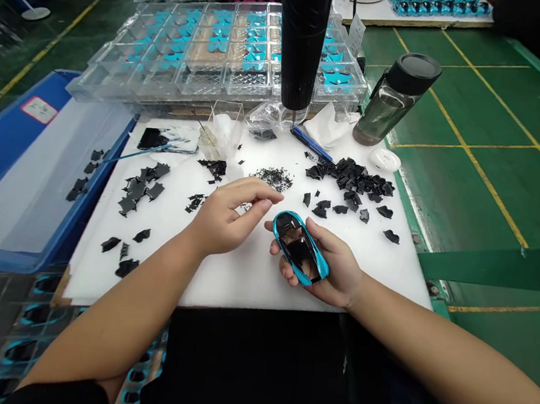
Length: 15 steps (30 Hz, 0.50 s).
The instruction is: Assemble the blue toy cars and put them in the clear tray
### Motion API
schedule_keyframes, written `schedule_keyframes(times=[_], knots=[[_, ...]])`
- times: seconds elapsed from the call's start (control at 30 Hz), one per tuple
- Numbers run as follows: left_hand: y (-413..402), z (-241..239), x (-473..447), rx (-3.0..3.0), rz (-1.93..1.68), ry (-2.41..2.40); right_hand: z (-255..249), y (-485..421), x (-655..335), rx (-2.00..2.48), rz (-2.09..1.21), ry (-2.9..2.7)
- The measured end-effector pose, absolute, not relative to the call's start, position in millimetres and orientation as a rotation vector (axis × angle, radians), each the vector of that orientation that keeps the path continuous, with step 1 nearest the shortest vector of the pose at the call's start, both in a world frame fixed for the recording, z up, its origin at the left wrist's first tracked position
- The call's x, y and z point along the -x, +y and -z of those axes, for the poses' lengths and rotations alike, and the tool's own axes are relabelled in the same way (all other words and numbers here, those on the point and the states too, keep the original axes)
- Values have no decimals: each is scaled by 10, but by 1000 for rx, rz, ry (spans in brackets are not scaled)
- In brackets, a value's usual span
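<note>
A blue car body shell (300, 247) is being partly covered by the right hand (337, 270)
A black cylindrical tool (302, 38) is being cut off by the top edge, a clear plastic tray (200, 82) is being partly blocked by it, and the shapes of the tiny black bits (271, 178) are not being resolved.

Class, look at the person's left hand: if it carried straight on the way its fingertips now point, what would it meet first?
Probably the small black piece lying on the white sheet, just beyond the fingertips of the left hand, though depth is hard to judge from this head view.
</note>
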<state>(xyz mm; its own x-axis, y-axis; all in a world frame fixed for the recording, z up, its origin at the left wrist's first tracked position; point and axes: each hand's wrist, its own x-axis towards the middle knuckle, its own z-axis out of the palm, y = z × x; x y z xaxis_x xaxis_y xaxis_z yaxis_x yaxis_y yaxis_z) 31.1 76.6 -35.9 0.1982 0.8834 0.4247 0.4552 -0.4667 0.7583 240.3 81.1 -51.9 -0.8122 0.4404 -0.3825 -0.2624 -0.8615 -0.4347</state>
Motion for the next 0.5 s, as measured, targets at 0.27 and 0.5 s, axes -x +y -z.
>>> schedule_keyframes(times=[0.27,0.5], knots=[[837,246,-273,-1945,-1631,1380,526,791,-2394,727,-2619,-486],[910,-30,7,-1686,-2042,1642,482,764,-2390,856,-2551,-500]])
